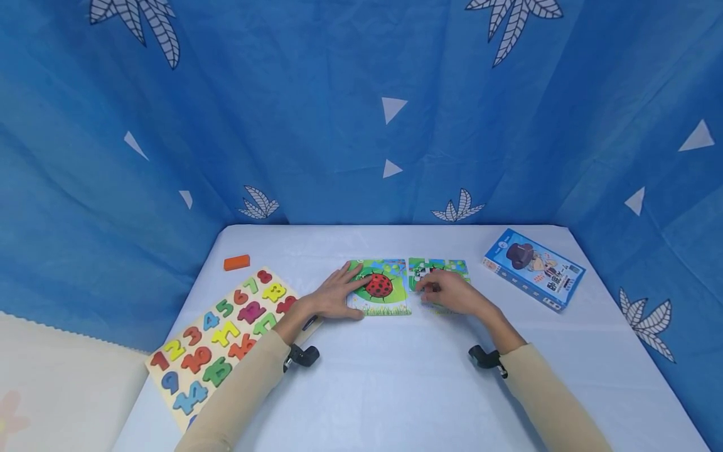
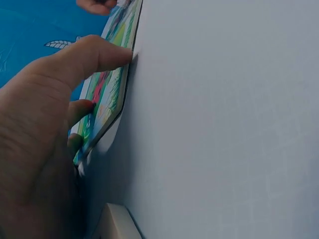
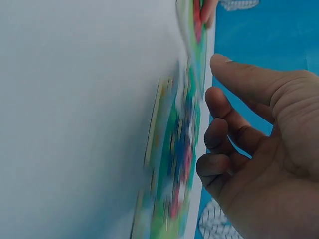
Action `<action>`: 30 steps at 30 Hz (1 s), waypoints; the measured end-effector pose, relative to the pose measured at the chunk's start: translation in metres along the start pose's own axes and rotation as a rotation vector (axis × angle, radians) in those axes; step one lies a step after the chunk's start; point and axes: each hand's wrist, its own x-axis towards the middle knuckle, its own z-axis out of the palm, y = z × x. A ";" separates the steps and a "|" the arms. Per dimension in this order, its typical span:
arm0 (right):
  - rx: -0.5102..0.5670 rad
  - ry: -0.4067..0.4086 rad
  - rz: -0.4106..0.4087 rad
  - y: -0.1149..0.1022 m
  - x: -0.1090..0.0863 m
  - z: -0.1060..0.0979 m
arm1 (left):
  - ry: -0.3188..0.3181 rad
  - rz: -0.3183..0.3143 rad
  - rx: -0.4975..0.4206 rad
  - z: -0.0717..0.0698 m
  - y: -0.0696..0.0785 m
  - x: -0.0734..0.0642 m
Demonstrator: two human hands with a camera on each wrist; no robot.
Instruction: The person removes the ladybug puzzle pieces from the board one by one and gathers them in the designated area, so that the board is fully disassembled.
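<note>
My left hand (image 1: 334, 295) rests on the left side of a square ladybug picture puzzle (image 1: 390, 304), its fingers spread over the picture and its thumb at the near edge. Just right of it lies a second jigsaw picture (image 1: 459, 267) made of loose-looking pieces, green and blue, partly hidden by my right hand (image 1: 454, 294). The right fingers bend loosely above those pieces. In the right wrist view, nothing shows between the thumb and fingers of this hand (image 3: 269, 134), and the puzzle pieces (image 3: 174, 164) below are blurred, some raised or stacked.
A wooden number board (image 1: 217, 355) with coloured numerals lies at the left, partly under the left forearm. Behind it is an orange block (image 1: 236, 262). A blue picture box (image 1: 533, 267) lies at the back right. Blue curtain (image 1: 339, 125) stands behind the white table (image 1: 395, 389).
</note>
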 end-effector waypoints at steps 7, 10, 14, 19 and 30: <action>0.063 -0.051 -0.048 -0.025 0.027 0.026 | -0.005 -0.001 -0.019 -0.001 -0.002 0.002; 0.070 -0.082 -0.087 -0.038 0.038 0.037 | -0.009 -0.008 -0.033 -0.001 -0.004 0.003; 0.050 -0.120 -0.163 -0.050 0.051 0.051 | -0.024 -0.006 -0.057 -0.001 -0.005 0.003; -0.039 -0.102 -0.212 -0.057 0.061 0.064 | -0.023 0.004 -0.099 -0.003 -0.004 0.003; -0.088 -0.078 -0.202 -0.063 0.066 0.074 | -0.026 0.004 -0.102 -0.003 -0.004 0.002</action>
